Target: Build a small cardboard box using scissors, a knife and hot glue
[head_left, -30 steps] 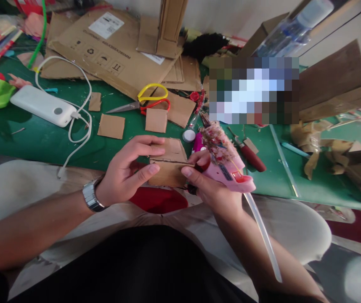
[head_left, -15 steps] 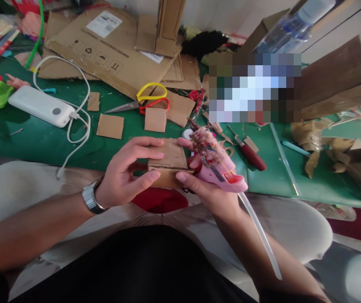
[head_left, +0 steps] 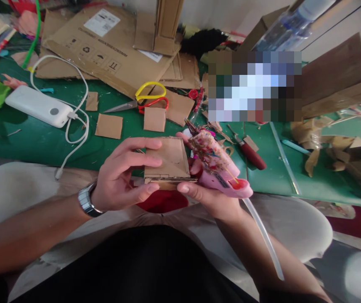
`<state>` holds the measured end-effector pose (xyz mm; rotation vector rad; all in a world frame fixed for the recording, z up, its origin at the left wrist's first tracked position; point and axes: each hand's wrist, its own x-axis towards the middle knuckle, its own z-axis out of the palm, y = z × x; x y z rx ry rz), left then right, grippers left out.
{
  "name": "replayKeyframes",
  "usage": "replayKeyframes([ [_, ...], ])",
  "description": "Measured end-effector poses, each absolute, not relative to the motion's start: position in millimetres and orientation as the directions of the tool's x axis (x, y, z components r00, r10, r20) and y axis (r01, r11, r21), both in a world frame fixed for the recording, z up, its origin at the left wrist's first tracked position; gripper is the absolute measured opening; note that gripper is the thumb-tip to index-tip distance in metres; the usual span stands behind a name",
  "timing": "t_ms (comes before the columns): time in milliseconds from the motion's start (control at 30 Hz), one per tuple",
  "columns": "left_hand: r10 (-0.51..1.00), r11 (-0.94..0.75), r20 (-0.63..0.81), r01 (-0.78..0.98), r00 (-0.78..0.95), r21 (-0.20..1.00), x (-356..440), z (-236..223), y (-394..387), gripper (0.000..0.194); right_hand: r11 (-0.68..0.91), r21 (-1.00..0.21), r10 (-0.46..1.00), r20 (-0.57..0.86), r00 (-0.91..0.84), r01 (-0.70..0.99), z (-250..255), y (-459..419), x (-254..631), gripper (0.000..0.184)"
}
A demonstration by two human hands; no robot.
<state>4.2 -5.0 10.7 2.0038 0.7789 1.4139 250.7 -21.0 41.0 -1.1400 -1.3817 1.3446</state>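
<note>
A small cardboard box (head_left: 168,162) is held between my two hands, above the table's front edge. My left hand (head_left: 125,174), with a metal watch on the wrist, grips its left side, fingers on top and thumb at the front edge. My right hand (head_left: 212,198) holds a pink hot glue gun (head_left: 218,164) crusted with residue, its nozzle pointing away from me. A clear glue stick (head_left: 264,237) sticks out of its back. The right thumb also touches the box's front right corner. Some right fingers are hidden behind the gun and box.
On the green table (head_left: 104,153) lie yellow-and-red scissors (head_left: 150,97), cut cardboard squares (head_left: 109,126), a white power bank (head_left: 37,106) with a cable, and a red-handled tool (head_left: 251,155). A large flattened carton (head_left: 104,50) lies at the back. Another glue stick (head_left: 286,160) lies right.
The box has tilted so that more of its top face shows and less of its front. Both hands shifted slightly with it, and the glue gun moved a little right and down.
</note>
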Motion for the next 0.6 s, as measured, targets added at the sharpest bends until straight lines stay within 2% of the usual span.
replayKeyframes([
  [267, 0.708, -0.701, 0.645, 0.171, 0.287, 0.693, 3.0, 12.1, -3.7, 0.032, 0.028, -0.997, 0.979, 0.014, -0.203, 0.066, 38.4, -22.1, 251.5, 0.045],
  [467, 0.709, -0.702, 0.647, 0.184, 0.282, 0.688, 3.2, 11.4, -4.5, 0.029, 0.021, -0.998, 0.978, 0.007, -0.21, 0.064, 34.1, -23.3, 251.0, 0.069],
  [600, 0.719, -0.692, 0.644, 0.183, 0.261, 0.698, 5.2, 10.6, -4.9, 0.028, 0.019, -0.997, 0.977, 0.002, -0.213, 0.078, 33.0, -23.2, 251.2, 0.069],
])
